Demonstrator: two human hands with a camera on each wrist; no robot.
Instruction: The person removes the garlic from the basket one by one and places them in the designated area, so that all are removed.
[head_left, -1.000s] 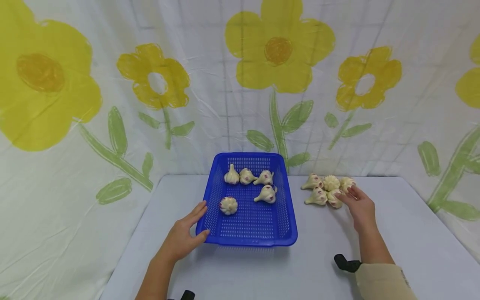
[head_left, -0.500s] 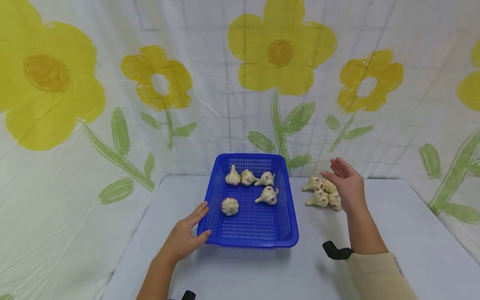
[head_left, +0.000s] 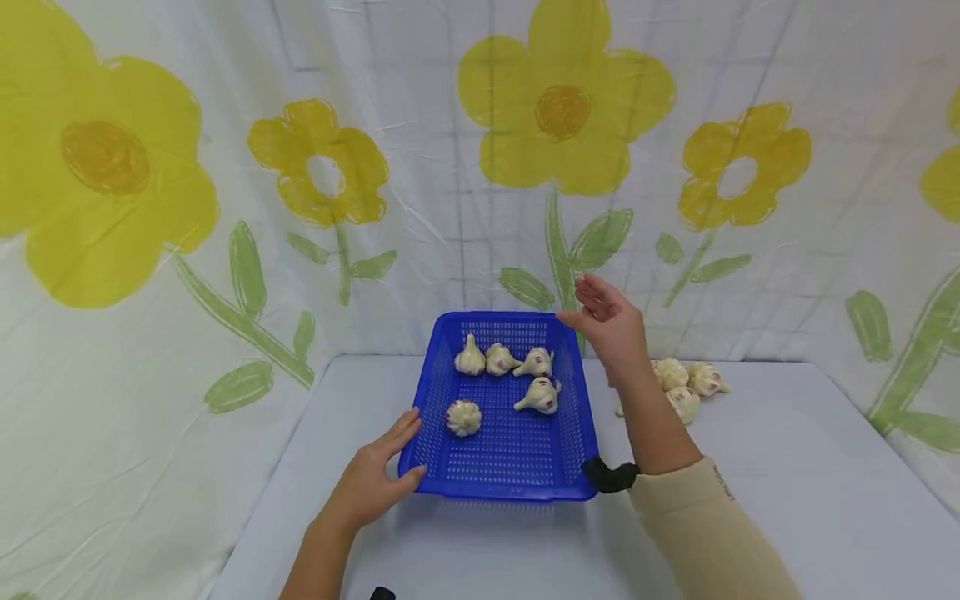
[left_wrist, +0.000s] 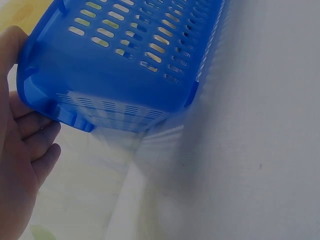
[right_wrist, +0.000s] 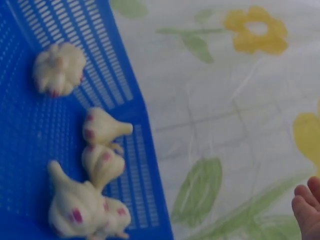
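In the head view a blue plastic basket (head_left: 510,493) stands mid-table with several garlic bulbs inside; one bulb (head_left: 464,417) sits apart from the others near the left side. My left hand (head_left: 372,479) touches the basket's front left corner, thumb at the front and fingers along the side. In the left wrist view that hand's fingers lie loosely by the blue rim (left_wrist: 37,95). Above the basket's right rear edge hovers my right hand (head_left: 611,329), fingers loosely bent, holding nothing. Behind that forearm, more garlic bulbs (head_left: 705,378) lie on the table, partly hidden.
A white cloth covers the table (head_left: 780,483). Behind it hangs a white curtain (head_left: 420,275) printed with yellow flowers, close to the basket's rear edge. A black wrist camera mount (head_left: 609,475) overlaps the basket's right front corner in the head view.
My right hand has left the garlic pile on the right, risen and moved left to the basket's rear right edge, carrying nothing visible. The left hand stays at the basket corner.
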